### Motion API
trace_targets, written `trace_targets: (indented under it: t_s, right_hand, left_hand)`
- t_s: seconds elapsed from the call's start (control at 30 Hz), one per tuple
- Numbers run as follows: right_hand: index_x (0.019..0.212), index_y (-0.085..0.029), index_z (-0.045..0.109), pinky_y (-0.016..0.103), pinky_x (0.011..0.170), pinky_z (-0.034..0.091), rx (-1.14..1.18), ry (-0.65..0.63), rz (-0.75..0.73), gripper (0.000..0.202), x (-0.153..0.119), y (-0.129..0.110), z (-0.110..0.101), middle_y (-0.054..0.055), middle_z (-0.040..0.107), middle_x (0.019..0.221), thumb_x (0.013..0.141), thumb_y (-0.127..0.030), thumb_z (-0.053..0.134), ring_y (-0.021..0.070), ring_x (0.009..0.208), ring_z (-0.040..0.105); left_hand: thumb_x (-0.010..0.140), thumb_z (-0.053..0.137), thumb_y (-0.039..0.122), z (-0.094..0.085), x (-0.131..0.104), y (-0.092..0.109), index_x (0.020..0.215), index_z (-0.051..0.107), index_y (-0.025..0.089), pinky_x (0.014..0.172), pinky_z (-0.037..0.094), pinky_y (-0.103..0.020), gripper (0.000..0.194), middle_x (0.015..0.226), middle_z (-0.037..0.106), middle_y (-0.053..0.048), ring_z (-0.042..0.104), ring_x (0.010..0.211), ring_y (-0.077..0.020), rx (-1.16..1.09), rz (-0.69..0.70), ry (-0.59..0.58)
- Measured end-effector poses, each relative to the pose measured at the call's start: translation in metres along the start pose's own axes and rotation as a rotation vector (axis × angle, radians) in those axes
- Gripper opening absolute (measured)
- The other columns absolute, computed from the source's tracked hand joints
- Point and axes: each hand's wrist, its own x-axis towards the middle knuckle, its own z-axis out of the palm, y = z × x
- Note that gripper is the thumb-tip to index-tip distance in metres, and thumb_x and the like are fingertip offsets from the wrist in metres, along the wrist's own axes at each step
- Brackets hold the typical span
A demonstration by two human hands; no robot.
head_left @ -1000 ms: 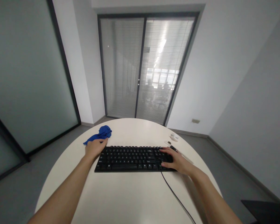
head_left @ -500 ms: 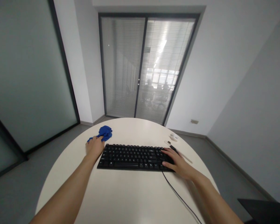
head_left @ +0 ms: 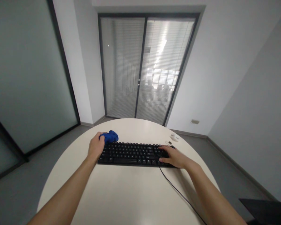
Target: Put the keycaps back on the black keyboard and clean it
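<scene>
A crumpled blue cloth (head_left: 111,136) is bunched in my left hand (head_left: 96,146), which is closed around its near side at the far left corner of the black keyboard (head_left: 131,153). Part of the cloth hangs over the keyboard's back edge. My right hand (head_left: 175,156) lies over the keyboard's right end, thumb and fingers spread apart on the keys, covering that end. A black cable (head_left: 178,191) runs from the keyboard's front edge toward me.
The round white table (head_left: 121,193) carries it all. Behind my right hand lie a small white item (head_left: 174,137) and a thin black-tipped tool (head_left: 170,142), mostly hidden. A dark object (head_left: 267,207) is at lower right. Glass doors with blinds (head_left: 145,68) stand beyond.
My left hand has gathered up the cloth and brought it right, onto the keyboard's far left corner. The keyboard and my right hand have shifted slightly away from me.
</scene>
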Motion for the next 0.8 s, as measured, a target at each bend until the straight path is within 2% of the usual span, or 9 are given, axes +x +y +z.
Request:
trace_targets:
  t_s: [0.1, 0.2, 0.27, 0.37, 0.43, 0.5, 0.63, 0.73, 0.8]
  right_hand:
    - [0.135, -0.02, 0.058, 0.055, 0.117, 0.025, -0.026, 0.065, -0.039, 0.059, 0.005, -0.026, -0.003, 0.014, 0.053, 0.145, 0.079, -0.034, 0.07, 0.0348, 0.136, 0.045]
    - [0.141, -0.018, 0.051, 0.047, 0.115, 0.033, 0.124, 0.104, -0.128, 0.061, 0.011, -0.063, 0.006, 0.014, 0.055, 0.144, 0.086, -0.04, 0.064, 0.0296, 0.133, 0.05]
    - [0.15, -0.017, 0.037, 0.045, 0.116, 0.033, 0.258, 0.092, -0.15, 0.074, 0.015, -0.087, 0.017, 0.015, 0.047, 0.15, 0.088, -0.049, 0.062, 0.0281, 0.137, 0.045]
    - [0.155, -0.015, 0.024, 0.046, 0.117, 0.03, 0.398, 0.093, -0.152, 0.089, 0.024, -0.113, 0.037, 0.018, 0.036, 0.157, 0.087, -0.058, 0.061, 0.0283, 0.142, 0.038]
    - [0.15, -0.017, 0.035, 0.045, 0.113, 0.036, 0.439, 0.113, -0.182, 0.083, 0.032, -0.123, 0.048, 0.017, 0.045, 0.151, 0.084, -0.055, 0.067, 0.0288, 0.135, 0.046]
    - [0.132, -0.018, 0.056, 0.041, 0.101, 0.045, 0.438, 0.123, -0.205, 0.06, 0.038, -0.128, 0.056, 0.013, 0.063, 0.13, 0.081, -0.048, 0.072, 0.0276, 0.116, 0.061]
    - [0.103, -0.02, 0.064, 0.036, 0.083, 0.049, 0.434, 0.215, -0.155, 0.028, 0.045, -0.13, 0.058, 0.004, 0.072, 0.097, 0.085, -0.04, 0.068, 0.0234, 0.088, 0.066]
    - [0.121, -0.021, 0.057, 0.034, 0.08, 0.05, 0.49, 0.327, -0.121, 0.038, 0.044, -0.13, 0.047, 0.002, 0.07, 0.094, 0.088, -0.04, 0.063, 0.0212, 0.084, 0.066]
    - [0.141, -0.023, 0.042, 0.035, 0.084, 0.05, 0.481, 0.388, -0.119, 0.057, 0.042, -0.129, 0.038, 0.004, 0.068, 0.103, 0.089, -0.037, 0.06, 0.0206, 0.087, 0.066]
  left_hand:
    - [0.086, 0.041, 0.029, 0.0, -0.009, 0.02, 0.094, 0.067, 0.022, 0.087, 0.048, -0.034, 0.028, 0.095, 0.072, -0.003, 0.064, 0.094, -0.0233, -0.221, 0.034, -0.047]
    - [0.087, 0.045, 0.04, 0.0, -0.018, 0.039, 0.086, 0.062, 0.02, 0.078, 0.049, -0.032, 0.026, 0.081, 0.067, -0.002, 0.061, 0.082, -0.0219, -0.39, 0.06, -0.078]
    - [0.085, 0.049, 0.043, 0.001, -0.027, 0.05, 0.081, 0.06, 0.019, 0.076, 0.049, -0.032, 0.026, 0.076, 0.065, -0.001, 0.06, 0.078, -0.0212, -0.478, 0.061, -0.191]
    - [0.085, 0.051, 0.041, 0.003, -0.041, 0.063, 0.085, 0.063, 0.018, 0.082, 0.051, -0.034, 0.025, 0.083, 0.069, -0.004, 0.063, 0.084, -0.0227, -0.584, 0.095, -0.47]
    - [0.087, 0.05, 0.038, 0.004, -0.05, 0.07, 0.092, 0.066, 0.018, 0.091, 0.049, -0.036, 0.026, 0.098, 0.071, -0.007, 0.064, 0.094, -0.024, -0.618, 0.17, -0.628]
    - [0.085, 0.054, 0.037, 0.005, -0.054, 0.073, 0.096, 0.067, 0.018, 0.097, 0.048, -0.037, 0.025, 0.109, 0.07, -0.008, 0.063, 0.102, -0.0251, -0.605, 0.229, -0.686]
    - [0.084, 0.056, 0.039, 0.008, -0.04, 0.058, 0.114, 0.063, 0.019, 0.089, 0.052, -0.035, 0.036, 0.101, 0.072, -0.007, 0.067, 0.095, -0.0235, -0.465, 0.136, -0.494]
    - [0.089, 0.048, 0.04, 0.009, -0.018, 0.03, 0.107, 0.065, 0.02, 0.094, 0.05, -0.033, 0.033, 0.111, 0.072, -0.006, 0.067, 0.101, -0.0217, -0.191, -0.007, -0.201]
    - [0.091, 0.043, 0.042, 0.009, -0.005, 0.009, 0.104, 0.066, 0.017, 0.093, 0.05, -0.036, 0.036, 0.111, 0.072, -0.009, 0.067, 0.1, -0.024, -0.114, -0.096, -0.153]
